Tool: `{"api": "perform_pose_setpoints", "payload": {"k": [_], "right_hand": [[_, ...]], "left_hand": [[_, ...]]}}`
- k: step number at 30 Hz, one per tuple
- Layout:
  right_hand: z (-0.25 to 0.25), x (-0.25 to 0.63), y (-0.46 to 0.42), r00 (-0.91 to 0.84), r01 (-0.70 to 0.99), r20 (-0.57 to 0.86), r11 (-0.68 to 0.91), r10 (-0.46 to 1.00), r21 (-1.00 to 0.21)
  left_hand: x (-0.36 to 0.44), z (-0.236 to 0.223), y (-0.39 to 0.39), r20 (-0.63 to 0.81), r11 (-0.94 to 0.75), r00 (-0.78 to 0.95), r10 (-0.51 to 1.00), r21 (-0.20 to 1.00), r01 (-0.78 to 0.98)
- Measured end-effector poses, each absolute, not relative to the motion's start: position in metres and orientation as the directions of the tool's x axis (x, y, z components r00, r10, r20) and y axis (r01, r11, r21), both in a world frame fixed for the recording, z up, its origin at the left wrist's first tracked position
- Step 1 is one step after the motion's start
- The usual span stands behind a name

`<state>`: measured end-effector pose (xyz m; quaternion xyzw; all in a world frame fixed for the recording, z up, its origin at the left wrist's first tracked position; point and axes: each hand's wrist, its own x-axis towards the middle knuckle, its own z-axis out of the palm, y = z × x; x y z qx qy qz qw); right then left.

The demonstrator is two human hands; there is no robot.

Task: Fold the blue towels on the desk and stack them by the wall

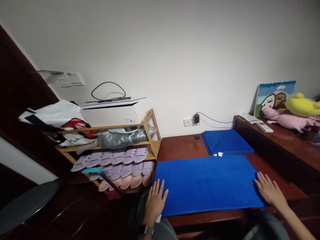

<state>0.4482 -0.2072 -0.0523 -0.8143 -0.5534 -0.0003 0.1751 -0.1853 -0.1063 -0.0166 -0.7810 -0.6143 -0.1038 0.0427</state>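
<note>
A blue cloth [207,185] lies spread flat on the reddish-brown wooden desk [178,147]. My left hand [156,201] rests at its left edge, fingers stretched and a little apart, with a watch on the wrist. At the cloth's right edge my right hand [270,190] lies flat, fingers extended, partly over the cloth and the wood. Neither hand grips anything. Behind the spread cloth sits a folded stack of blue cloths [228,141], with a small white tag showing at its front edge.
Left of the desk stands a wooden rack [152,133] holding several slippers [117,156], a plastic-wrapped bundle [120,138] and a white box [112,116]. A raised ledge on the right bears a remote [264,127] and plush toys [287,119]. A black adapter [196,118] is plugged into the wall.
</note>
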Motion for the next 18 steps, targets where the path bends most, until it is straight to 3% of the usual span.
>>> {"api": "perform_pose_setpoints", "payload": {"k": [3, 7, 11, 15, 18], "right_hand": [[-0.021, 0.369, -0.175, 0.314, 0.938, 0.210, -0.268, 0.926, -0.221], [0.019, 0.248, -0.119, 0.065, 0.949, 0.120, -0.024, 0.991, -0.314], [0.031, 0.161, -0.075, -0.091, 0.918, 0.017, 0.090, 0.996, -0.386], [0.017, 0.150, -0.058, -0.146, 0.919, 0.003, 0.137, 0.989, -0.369], [0.002, 0.209, -0.058, -0.039, 0.948, 0.000, 0.037, 0.999, -0.317]], "left_hand": [[-0.179, -0.008, -0.100, 0.235, -0.268, 0.252, 0.939, 0.040, 0.963], [-0.149, 0.016, -0.073, 0.255, -0.369, 0.344, 0.904, 0.055, 0.928], [-0.122, 0.033, -0.034, 0.165, -0.433, 0.415, 0.895, 0.090, 0.897], [-0.132, 0.026, -0.005, 0.066, -0.353, 0.348, 0.935, 0.099, 0.930], [-0.148, 0.013, 0.005, 0.099, -0.337, 0.327, 0.940, 0.100, 0.936]]}}
